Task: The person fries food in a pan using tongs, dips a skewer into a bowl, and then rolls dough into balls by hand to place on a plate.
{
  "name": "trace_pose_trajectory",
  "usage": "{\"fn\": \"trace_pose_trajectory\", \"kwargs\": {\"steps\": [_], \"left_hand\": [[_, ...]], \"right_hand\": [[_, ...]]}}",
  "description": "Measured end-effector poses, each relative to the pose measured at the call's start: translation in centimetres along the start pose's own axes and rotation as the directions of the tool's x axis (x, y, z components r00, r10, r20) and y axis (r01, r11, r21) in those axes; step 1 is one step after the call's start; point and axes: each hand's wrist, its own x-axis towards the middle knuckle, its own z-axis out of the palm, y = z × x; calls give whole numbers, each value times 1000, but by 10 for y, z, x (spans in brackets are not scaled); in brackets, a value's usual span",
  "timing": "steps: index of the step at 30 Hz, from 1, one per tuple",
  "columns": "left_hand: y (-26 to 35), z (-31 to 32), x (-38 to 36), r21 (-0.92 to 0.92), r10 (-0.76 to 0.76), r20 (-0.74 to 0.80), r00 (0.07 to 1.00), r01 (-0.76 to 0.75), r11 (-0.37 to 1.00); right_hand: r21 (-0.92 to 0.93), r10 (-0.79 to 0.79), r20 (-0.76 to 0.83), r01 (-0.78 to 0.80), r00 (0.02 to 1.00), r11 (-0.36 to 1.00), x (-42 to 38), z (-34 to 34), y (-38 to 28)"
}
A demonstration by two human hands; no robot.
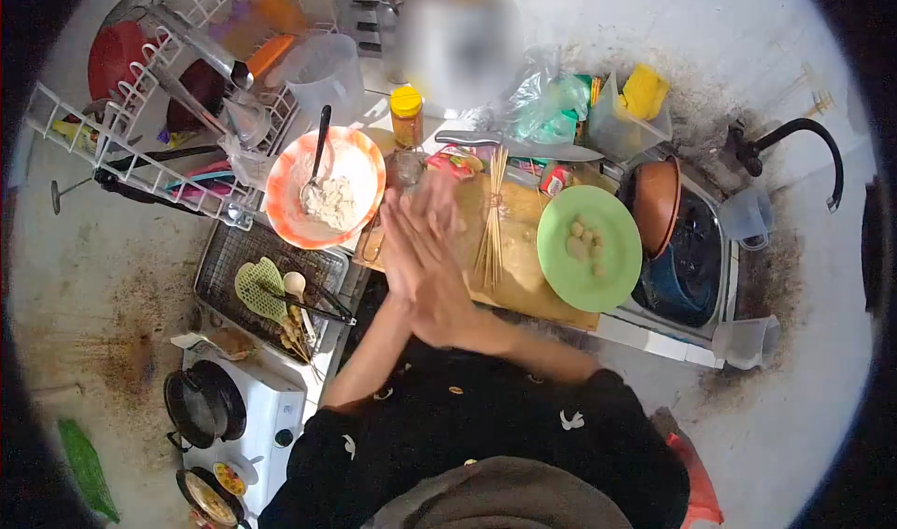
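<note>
My left hand (400,253) and my right hand (447,300) are pressed palm to palm, fingers stretched out and slightly smeared by motion. Whatever lies between the palms is hidden. Just beyond them to the left stands an orange-rimmed bowl (279,213) holding pale dough (332,202) and a spoon (322,146) with a black handle. Right of the hands, a bundle of wooden skewers (493,221) rests on a wooden board (519,267). A green plate (612,221) further right carries several small dough balls (581,241).
A large knife (523,146) lies behind the board, near a yellow-capped jar (406,118). The sink (729,295) with a brown bowl (657,207) is at the right. On the left are a dish rack (140,136), a wire-mesh tray (220,267) and a stove (271,417) with pans.
</note>
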Motion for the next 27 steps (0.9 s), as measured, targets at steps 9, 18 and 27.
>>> {"fn": "trace_pose_trajectory", "kwargs": {"steps": [9, 18, 27], "left_hand": [[1, -1, 13, -413, -300, 139, 944, 331, 848], [-14, 10, 7, -138, 232, 46, 972, -224, 965], [-11, -5, -20, -94, -46, -87, 995, 38, 995]], "right_hand": [[-64, 58, 43, -55, 997, 996, 13, -13, 0], [125, 98, 71, -107, 993, 986, 11, -13, -9], [-91, 149, -100, -159, 984, 983, 46, -42, 3]]}}
